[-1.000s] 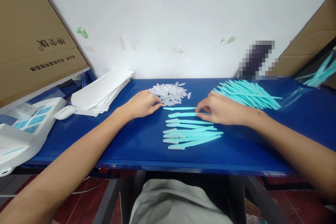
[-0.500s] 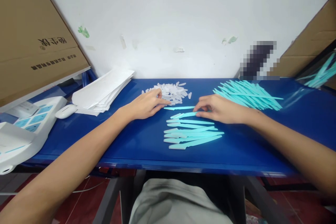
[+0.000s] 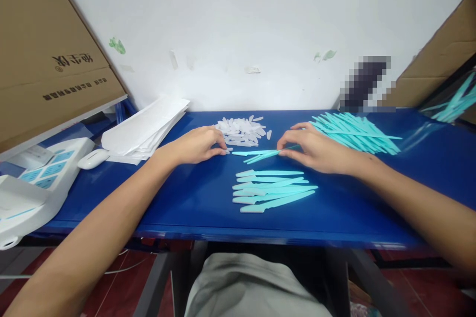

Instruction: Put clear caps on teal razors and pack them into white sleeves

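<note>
My right hand [image 3: 310, 147] pinches the handle ends of turquoise eyebrow razors [image 3: 256, 156], whose blade ends point left, just above the table or on it. My left hand [image 3: 203, 144] is closed at the front left of a pile of translucent white blade caps [image 3: 241, 131]. Between its thumb and finger a small white cap [image 3: 228, 150] sticks out toward the razors. Nearer to me lie several turquoise razors with white-covered blade ends [image 3: 256, 192], in a loose row. A heap of turquoise razors [image 3: 355, 132] lies beyond my right hand.
White paper sleeves [image 3: 145, 131] are stacked at the left, beside a white mouse-shaped object [image 3: 92, 158] and a white device with blue panels [image 3: 48, 173]. A cardboard box [image 3: 55, 59] leans at the far left. A clear bag of razors [image 3: 457, 101] stands at the right edge.
My left hand has drawn back a little to the left, and a cap now shows at its fingertips. My right hand has shifted slightly right, bringing the razors' ends together.
</note>
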A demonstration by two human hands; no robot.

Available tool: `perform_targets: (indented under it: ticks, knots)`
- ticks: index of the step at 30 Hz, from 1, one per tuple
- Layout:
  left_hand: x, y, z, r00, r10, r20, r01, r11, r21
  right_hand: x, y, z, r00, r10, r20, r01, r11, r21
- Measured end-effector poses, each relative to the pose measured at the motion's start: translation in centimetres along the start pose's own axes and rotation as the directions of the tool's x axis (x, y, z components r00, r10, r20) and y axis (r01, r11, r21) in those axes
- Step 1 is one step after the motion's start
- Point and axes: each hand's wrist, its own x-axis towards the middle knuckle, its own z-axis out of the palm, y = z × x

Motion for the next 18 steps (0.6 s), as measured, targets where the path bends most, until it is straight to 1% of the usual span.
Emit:
perform_targets:
  ticks: [2, 6, 10, 12, 15, 18]
  knots:
    - [0.0, 0.2, -0.2, 1.0, -0.028, -0.005, 0.028, 1.0, -0.007, 0.0, 0.3, 0.1, 0.999, 0.009, -0.039, -0.009, 1.0, 0.015]
    - [-0.1, 0.5, -0.4, 0.998, -0.065, -0.015, 0.065, 0.998, -0.007, 0.0, 0.7, 0.5, 0.998, 0.005, -0.062, -0.005, 1.0, -0.003]
    - [-0.2, 0.5, -0.4, 0.996, -0.09, -0.013, 0.09, 0.995, -0.034, 0.0, 0.4, 0.7, 0.994, 0.014, -0.105, -0.015, 1.0, -0.01]
    - [-0.2, 0.3, -0.2, 0.997, -0.079, -0.003, 0.079, 0.995, -0.068, 0.0, 0.1, 0.7, 0.994, 0.055, -0.097, -0.054, 0.998, 0.01]
    - [-0.3, 0.0, 0.0, 0.999, -0.04, 0.008, 0.041, 0.993, -0.113, 0.0, -0.4, 0.7, 0.991, 0.128, -0.043, -0.127, 0.992, 0.017]
    - [-0.3, 0.0, 0.0, 1.0, -0.017, 0.003, 0.017, 0.989, -0.145, 0.1, -0.7, 0.9, 0.988, 0.153, -0.027, -0.154, 0.988, -0.022]
